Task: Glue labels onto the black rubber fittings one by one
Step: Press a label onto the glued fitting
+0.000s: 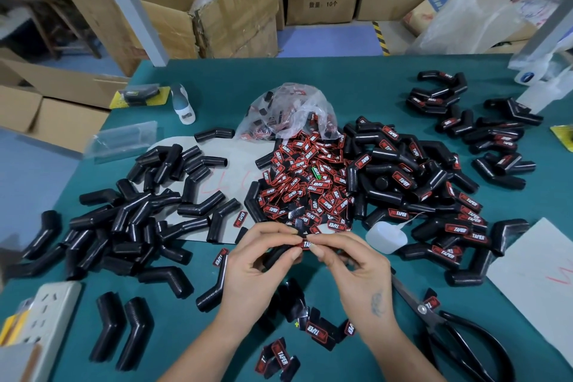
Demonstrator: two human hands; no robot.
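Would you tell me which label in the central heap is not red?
The green-lettered black label near the middle of the red-and-black label heap; every other face-up label around it shows red.

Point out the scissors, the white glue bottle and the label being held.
scissors (422, 309): head view, on the pivot screw.
white glue bottle (386, 237): head view, on its body.
label (306, 244): head view, on its printed face.
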